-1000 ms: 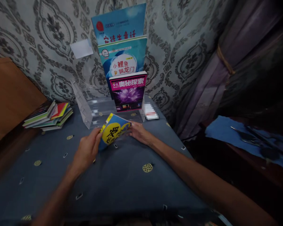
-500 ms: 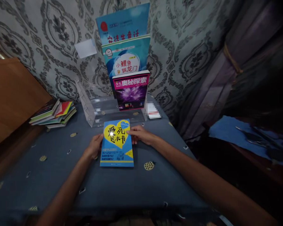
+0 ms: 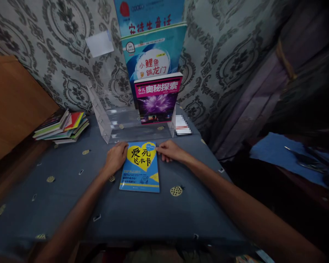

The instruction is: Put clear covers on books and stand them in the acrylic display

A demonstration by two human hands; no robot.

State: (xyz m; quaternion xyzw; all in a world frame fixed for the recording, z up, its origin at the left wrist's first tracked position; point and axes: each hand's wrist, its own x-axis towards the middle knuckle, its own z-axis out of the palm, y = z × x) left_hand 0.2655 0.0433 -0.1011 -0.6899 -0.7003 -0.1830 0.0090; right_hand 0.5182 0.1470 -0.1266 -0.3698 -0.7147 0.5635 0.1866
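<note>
A blue book (image 3: 139, 175) with a yellow heart on its cover is in front of me, face up and very close to the tabletop. My left hand (image 3: 116, 157) is closed at its upper left edge, fingertips against the cover's side. At the upper right edge my right hand (image 3: 170, 151) pinches the book between thumb and curled fingers. Just behind it stands a clear acrylic stand (image 3: 98, 113). Upright on the stand's right side are a purple-and-pink book (image 3: 157, 104), a teal book (image 3: 153, 47) and, at the back, a taller blue book (image 3: 150, 14).
Stacked books (image 3: 63, 126) lie at the left near a brown wooden panel (image 3: 19, 98). A small blurred white item (image 3: 182, 125) sits right of the stand. Patterned cloth hangs behind, with a white card (image 3: 99, 44) on it. Blue cloth (image 3: 276, 153) lies at the far right.
My view has tilted down and shifted slightly. Both hands have moved up toward the book's top corners, and the left fingers now curl over the upper left edge.
</note>
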